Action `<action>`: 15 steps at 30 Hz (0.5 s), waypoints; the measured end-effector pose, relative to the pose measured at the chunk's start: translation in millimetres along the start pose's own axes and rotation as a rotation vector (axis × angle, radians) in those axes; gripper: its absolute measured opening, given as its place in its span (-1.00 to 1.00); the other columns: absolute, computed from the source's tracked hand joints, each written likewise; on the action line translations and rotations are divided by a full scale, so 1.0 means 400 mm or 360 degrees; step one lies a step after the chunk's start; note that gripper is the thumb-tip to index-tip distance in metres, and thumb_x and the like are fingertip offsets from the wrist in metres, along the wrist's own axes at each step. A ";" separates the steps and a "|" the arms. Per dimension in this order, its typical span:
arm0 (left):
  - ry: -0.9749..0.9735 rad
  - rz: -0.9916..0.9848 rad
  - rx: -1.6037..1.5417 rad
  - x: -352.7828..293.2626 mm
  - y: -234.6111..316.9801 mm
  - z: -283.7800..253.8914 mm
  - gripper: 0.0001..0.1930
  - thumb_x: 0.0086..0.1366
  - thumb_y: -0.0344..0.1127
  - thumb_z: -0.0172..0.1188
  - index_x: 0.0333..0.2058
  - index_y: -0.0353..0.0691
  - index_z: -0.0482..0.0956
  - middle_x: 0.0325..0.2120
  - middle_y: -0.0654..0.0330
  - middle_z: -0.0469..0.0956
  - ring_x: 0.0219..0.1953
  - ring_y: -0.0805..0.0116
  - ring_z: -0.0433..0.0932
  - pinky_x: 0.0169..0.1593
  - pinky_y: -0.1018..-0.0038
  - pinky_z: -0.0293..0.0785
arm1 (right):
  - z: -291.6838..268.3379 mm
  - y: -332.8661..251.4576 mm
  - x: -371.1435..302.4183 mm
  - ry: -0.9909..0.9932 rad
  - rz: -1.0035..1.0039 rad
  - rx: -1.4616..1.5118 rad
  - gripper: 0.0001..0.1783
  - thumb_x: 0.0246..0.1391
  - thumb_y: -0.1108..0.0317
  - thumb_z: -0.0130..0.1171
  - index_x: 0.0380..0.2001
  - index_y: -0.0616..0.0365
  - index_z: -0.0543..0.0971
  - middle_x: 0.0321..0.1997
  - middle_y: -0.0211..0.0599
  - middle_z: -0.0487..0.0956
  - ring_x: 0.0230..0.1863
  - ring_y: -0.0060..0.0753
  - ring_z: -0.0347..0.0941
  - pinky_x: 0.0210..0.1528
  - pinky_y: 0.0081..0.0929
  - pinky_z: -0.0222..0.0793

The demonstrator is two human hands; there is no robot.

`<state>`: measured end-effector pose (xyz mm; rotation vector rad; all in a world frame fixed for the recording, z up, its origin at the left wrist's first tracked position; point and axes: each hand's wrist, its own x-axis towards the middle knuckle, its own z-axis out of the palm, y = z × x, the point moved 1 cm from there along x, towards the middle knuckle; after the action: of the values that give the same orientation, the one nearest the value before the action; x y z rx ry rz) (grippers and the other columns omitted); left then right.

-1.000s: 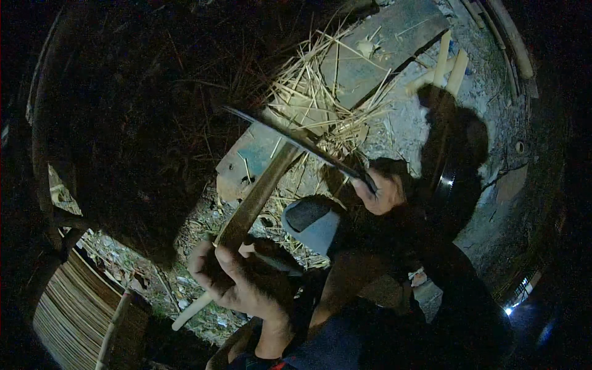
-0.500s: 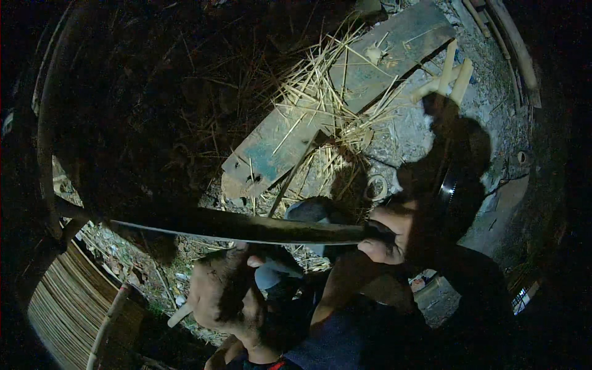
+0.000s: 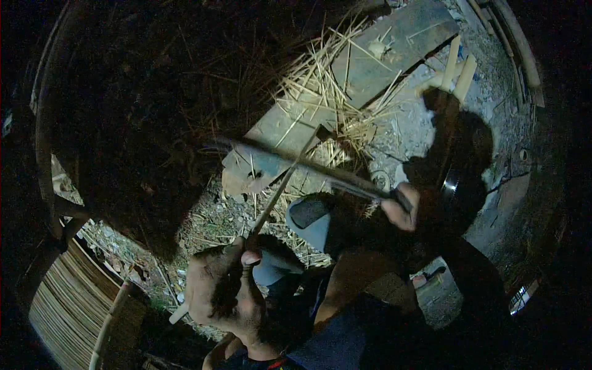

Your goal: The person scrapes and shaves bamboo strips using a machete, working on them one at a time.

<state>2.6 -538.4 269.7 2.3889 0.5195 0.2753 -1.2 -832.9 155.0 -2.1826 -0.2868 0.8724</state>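
Observation:
My left hand (image 3: 219, 283) is closed around a thin bamboo stick (image 3: 271, 206). Its pale end sticks out below the fist, and the other end slants up to the right toward the wooden plank. My right hand (image 3: 401, 206) grips the handle of a long-bladed knife (image 3: 345, 176). The blade, smeared by motion, points up and left and crosses over the upper part of the stick. Whether it touches the stick, I cannot tell. Deep shadow hides part of my right hand and most of that forearm.
A worn plank (image 3: 394, 58) lies on the ground ahead, with a heap of straw-like slivers (image 3: 314, 86) on it. Pale bamboo pieces (image 3: 465, 77) stand at the far right, near a small ring (image 3: 379, 180). A bundle of thin strips (image 3: 74, 302) is at lower left. My grey shoe (image 3: 308, 225) is close by.
The knife has swung up and away from above my left hand, its tip now farther forward. My right hand moved slightly right and forward. The left hand has barely moved.

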 end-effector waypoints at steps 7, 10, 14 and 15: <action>0.0062 0.0136 -0.0208 0.001 -0.025 0.072 -0.86 0.04 -0.52 0.38 -0.38 -0.38 0.66 -0.59 0.15 0.52 -0.53 0.39 0.45 -0.48 0.50 0.32 | 0.035 0.251 -0.090 0.0361 0.0138 -0.0645 -0.59 0.07 -0.02 0.24 -0.52 0.13 0.53 -0.70 -0.44 0.33 -0.66 -0.41 0.26 -0.61 -0.41 0.13; 0.0016 -0.0073 -0.0148 0.020 -0.029 0.079 -0.82 0.13 -0.39 0.35 -0.35 -0.41 0.64 -0.54 0.12 0.49 -0.49 0.37 0.45 -0.44 0.49 0.34 | 0.028 0.281 -0.046 0.0234 0.0374 -0.0515 -0.53 0.07 -0.06 0.22 -0.51 0.20 0.55 -0.64 -0.35 0.38 -0.61 -0.35 0.30 -0.55 -0.40 0.21; -0.0101 -0.0262 -0.0705 0.011 -0.067 0.069 -0.64 0.11 -0.18 0.41 -0.31 -0.40 0.59 -0.41 0.12 0.49 -0.41 0.38 0.46 -0.32 0.50 0.39 | 0.061 0.207 -0.036 0.0580 0.0479 0.0042 -0.54 0.08 -0.04 0.22 -0.43 0.24 0.56 -0.54 -0.23 0.43 -0.53 -0.33 0.35 -0.47 -0.35 0.29; -0.0130 -0.0313 -0.0927 0.017 -0.076 0.070 -0.62 0.09 -0.18 0.42 -0.29 -0.40 0.58 -0.39 0.13 0.49 -0.39 0.38 0.47 -0.31 0.51 0.39 | 0.059 0.200 -0.033 0.0575 0.0545 0.0013 -0.55 0.09 -0.02 0.22 -0.38 0.23 0.56 -0.52 -0.21 0.42 -0.51 -0.36 0.36 -0.45 -0.34 0.30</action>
<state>8.9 -530.0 229.1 1.7646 0.5435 0.2051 -31.9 -880.7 92.7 -2.3674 0.2740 0.6340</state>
